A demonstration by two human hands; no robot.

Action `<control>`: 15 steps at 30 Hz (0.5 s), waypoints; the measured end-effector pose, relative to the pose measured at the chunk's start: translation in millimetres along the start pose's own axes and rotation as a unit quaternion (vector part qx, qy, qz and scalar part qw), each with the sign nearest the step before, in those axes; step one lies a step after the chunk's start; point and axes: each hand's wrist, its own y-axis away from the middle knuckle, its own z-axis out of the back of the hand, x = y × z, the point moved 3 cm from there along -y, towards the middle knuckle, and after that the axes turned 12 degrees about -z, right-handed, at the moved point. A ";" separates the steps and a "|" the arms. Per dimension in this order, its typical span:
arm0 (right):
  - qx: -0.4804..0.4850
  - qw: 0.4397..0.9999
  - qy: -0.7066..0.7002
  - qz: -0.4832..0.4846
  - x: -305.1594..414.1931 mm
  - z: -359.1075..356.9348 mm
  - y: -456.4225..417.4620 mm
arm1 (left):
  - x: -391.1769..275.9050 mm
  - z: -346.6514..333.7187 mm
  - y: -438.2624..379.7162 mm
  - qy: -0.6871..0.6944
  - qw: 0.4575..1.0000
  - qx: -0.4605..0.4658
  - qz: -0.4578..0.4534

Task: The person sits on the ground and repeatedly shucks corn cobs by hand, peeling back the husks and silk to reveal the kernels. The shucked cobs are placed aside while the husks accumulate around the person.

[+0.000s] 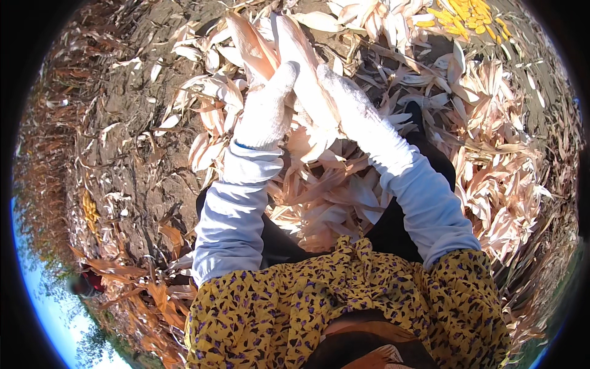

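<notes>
Both of my hands wear pale knitted gloves and are raised in front of me, on an ear of corn in its dry husk (pixel 302 69). My left hand (pixel 267 106) grips husk leaves (pixel 251 44) that spread apart from the ear at the upper left, its thumb against the husk. On the other side, my right hand (pixel 348 101) is wrapped around the husk-covered ear. Glare whitens the gloves, and most fingertips are hidden behind the husk. No kernels show on this ear. Beneath my hands lies a pile of loose dry husks (pixel 327 189).
Yellow husked corn ears (pixel 465 18) lie heaped at the upper right. Several more ears (pixel 90 212) lie far left on bare soil (pixel 147 184). Loose husks (pixel 498 184) cover the ground to my right. Dry corn stalks (pixel 161 300) stand near my left; a person (pixel 87 282) is partly visible beyond.
</notes>
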 end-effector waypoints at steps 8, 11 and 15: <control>-0.088 0.696 0.667 0.252 9.6 -5.8 -10.4 | 1.5 -1.7 -1.1 -0.048 0.998 -0.008 -0.026; -0.180 0.460 0.755 0.431 0.3 -5.4 -2.1 | 6.6 -4.8 1.8 -0.014 1.000 -0.004 -0.018; -0.194 0.424 0.675 0.572 -0.1 5.0 -4.6 | 11.6 -11.9 8.0 0.030 0.999 -0.030 -0.027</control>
